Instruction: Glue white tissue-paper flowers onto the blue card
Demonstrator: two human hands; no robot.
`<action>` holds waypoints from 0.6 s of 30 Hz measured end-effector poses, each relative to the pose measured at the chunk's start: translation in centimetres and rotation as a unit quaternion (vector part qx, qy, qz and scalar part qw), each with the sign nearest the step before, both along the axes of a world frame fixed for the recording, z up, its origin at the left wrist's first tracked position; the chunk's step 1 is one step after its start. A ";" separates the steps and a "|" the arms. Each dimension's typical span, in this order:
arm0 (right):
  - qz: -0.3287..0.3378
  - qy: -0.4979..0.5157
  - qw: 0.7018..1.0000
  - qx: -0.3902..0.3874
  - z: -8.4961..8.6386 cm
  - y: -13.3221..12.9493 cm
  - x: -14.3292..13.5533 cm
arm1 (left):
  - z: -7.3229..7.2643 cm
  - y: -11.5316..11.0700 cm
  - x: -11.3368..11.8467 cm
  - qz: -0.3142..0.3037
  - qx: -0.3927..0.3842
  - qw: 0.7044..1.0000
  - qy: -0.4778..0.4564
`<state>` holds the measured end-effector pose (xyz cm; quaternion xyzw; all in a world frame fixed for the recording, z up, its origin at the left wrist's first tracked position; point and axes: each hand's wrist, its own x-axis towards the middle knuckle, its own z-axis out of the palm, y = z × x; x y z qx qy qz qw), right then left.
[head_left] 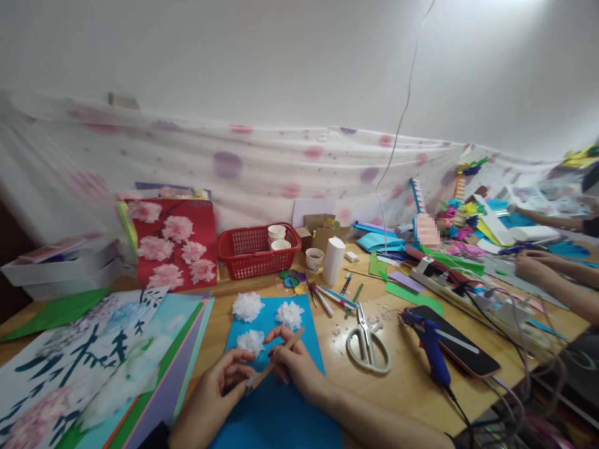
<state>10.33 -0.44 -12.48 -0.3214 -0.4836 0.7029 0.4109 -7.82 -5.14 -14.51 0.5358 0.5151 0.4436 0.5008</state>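
Over a blue paper sheet (276, 411), my right hand (294, 362) grips a thin wooden stick (267, 368) that slants down to the left. My left hand (222, 383) is closed at the stick's lower end, its fingers pinching a small whitish piece (251, 381) that looks like paper. On the upper part of the sheet lie three fluffy white paper flowers: one at the upper left (248, 307), one at the upper right (289, 315), and one just beyond my fingertips (251, 342).
Scissors (367, 349), a blue glue gun (428, 349) and a phone (453, 340) lie to the right. Behind stand a red basket (253, 265), a paper cup (314, 259) and a white roll (334, 262). Flower artwork (175, 243) leans at left. Another person's hands (538, 265) are far right.
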 end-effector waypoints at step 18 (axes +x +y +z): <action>-0.036 0.011 0.999 -0.003 0.1 0.2 -0.1 | -0.6 -0.1 -0.8 -0.043 0.026 0.997 0.053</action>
